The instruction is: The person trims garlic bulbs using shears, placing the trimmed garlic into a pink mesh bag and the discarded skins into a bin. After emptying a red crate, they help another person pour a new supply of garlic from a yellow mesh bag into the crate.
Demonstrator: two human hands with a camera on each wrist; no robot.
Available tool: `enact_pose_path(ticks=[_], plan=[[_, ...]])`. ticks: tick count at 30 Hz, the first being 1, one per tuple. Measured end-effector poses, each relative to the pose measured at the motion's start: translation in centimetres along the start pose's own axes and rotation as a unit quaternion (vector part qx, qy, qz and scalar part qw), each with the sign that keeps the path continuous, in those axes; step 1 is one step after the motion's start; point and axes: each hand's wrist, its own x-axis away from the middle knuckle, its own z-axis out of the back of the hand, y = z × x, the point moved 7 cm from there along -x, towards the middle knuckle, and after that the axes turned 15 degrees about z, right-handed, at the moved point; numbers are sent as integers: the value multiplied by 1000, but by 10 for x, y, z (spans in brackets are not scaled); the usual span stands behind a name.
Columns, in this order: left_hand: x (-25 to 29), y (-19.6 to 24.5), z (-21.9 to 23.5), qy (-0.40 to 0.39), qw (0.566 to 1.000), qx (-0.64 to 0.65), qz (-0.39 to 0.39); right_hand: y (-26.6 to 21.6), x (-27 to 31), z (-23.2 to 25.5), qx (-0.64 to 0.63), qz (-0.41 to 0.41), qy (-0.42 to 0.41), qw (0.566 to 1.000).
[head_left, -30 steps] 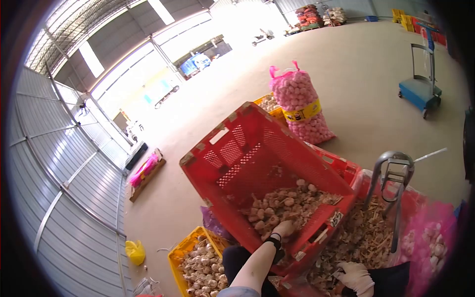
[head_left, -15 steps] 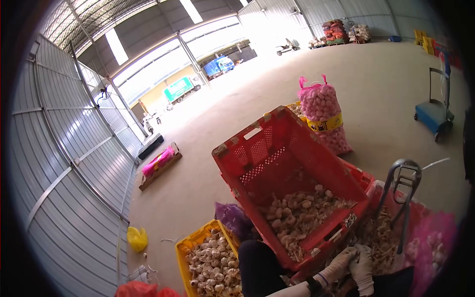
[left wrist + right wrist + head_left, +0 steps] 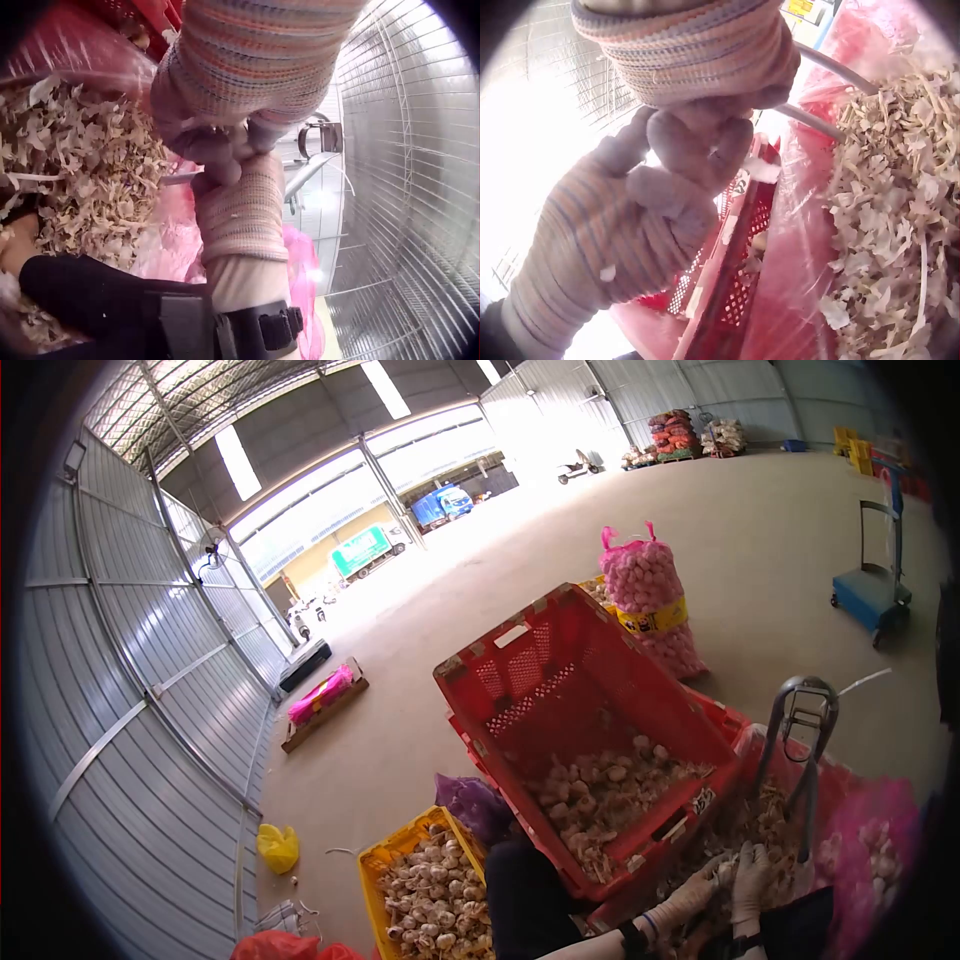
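Observation:
In striped, grey-tipped gloves, my left hand [image 3: 688, 898] and right hand [image 3: 750, 880] meet over papery garlic skins at the lower right. A pale garlic bulb [image 3: 727, 872] lies between their curled fingers, mostly covered. The left wrist view has my left hand [image 3: 255, 60] above, touching my right hand [image 3: 240, 214]. From the right wrist, my right hand [image 3: 690, 67] is above and my left hand [image 3: 607, 225] at lower left, fingertips together. Beside them a red crate [image 3: 560, 690] stands tilted, with garlic bulbs [image 3: 590, 775] inside.
A metal handle-like frame [image 3: 800, 710] rises beside the skins [image 3: 892, 225]. A yellow crate [image 3: 372, 880] of garlic is at lower left, a purple bag [image 3: 470, 805] near it. Pink net sacks stand behind [image 3: 645, 585] and at the right [image 3: 875, 850]. A blue trolley [image 3: 870, 600] is farther off.
My left hand has come out of the red crate and moved right to join my right hand over the skins. Both hands now sit slightly higher, and the head view has shifted.

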Motion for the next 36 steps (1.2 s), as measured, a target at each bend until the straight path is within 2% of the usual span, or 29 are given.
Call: enact_pose_path(ticks=[2, 3, 4, 5, 6, 7, 8, 9, 11, 12, 13, 15, 16, 17, 19, 20, 22, 23, 24, 25, 26, 27, 29, 31, 33, 34, 36], plan=[[-6, -2, -3, -54, 992, 105, -50, -5, -3, 8, -15, 55, 35, 998], [18, 19, 2, 3, 997, 68, -45, -19, -2, 8, -23, 101, 43, 994], [42, 35, -8, -68, 982, 179, 6, 15, -3, 5, -146, 63, 57, 986], [54, 48, -21, -155, 944, 286, 62, -29, -5, 13, -55, 76, 40, 995], [46, 39, -12, -129, 950, 279, 47, -31, -6, 18, -21, 88, 51, 995], [37, 28, -5, -120, 948, 289, 65, -22, -7, 26, 4, 93, 60, 994], [30, 46, -12, -215, 917, 334, -48, -28, -1, 29, -48, 53, 62, 996], [16, 22, 8, -164, 915, 368, -33, -33, 2, 26, -111, 20, 63, 992], [27, 26, 14, -156, 928, 337, -23, -54, 0, 19, -115, 162, -2, 980], [27, 27, 14, -143, 934, 327, -19, -68, 2, 13, -89, 169, -61, 980], [26, 28, 15, -126, 939, 318, -17, -76, 3, 13, -88, 169, -60, 980], [17, 23, 19, -144, 943, 300, -1, -77, 7, -8, -73, 90, -192, 975], [14, 20, 18, -163, 946, 280, 18, -87, 4, -6, -31, 142, -178, 973], [15, 16, 18, -162, 946, 280, 19, -81, 5, -8, -32, 142, -177, 973], [34, 40, 10, -38, 996, 82, -12, -48, 5, -2, -89, 50, -95, 990], [34, 45, 6, 5, 996, 86, -19, -39, 4, -2, -87, 48, -96, 990], [31, 40, 4, 27, 996, 87, -2, -19, 6, -7, -192, -70, -91, 975], [29, 38, 6, 49, 995, 83, 13, -16, 6, -6, -192, -70, -91, 975], [23, 32, 12, 47, 995, 83, 12, -18, 6, -5, -243, -61, -81, 965], [14, 24, 10, -52, 982, 182, 14, -25, 5, -3, -292, -51, -71, 952], [7, 18, 7, -151, 949, 277, 14, -36, 6, -9, -284, -16, -97, 954], [6, 20, 5, -153, 949, 277, 12, -42, 6, -9, -282, -13, -97, 954], [3, 10, 14, -79, 946, 310, 48, -50, 10, -10, -160, 14, -136, 978], [-1, 5, 21, -51, 952, 292, 78, -42, 12, -14, -183, -15, -143, 973], [-3, -4, 27, -1, 956, 257, 139, -45, 7, -11, -83, 50, -153, 983], [-2, -1, 25, -1, 957, 256, 140, -47, 9, -9, -145, 3, -123, 982], [1, 10, 13, -57, 946, 294, 127, -45, 7, -3, -164, 6, -87, 983]])
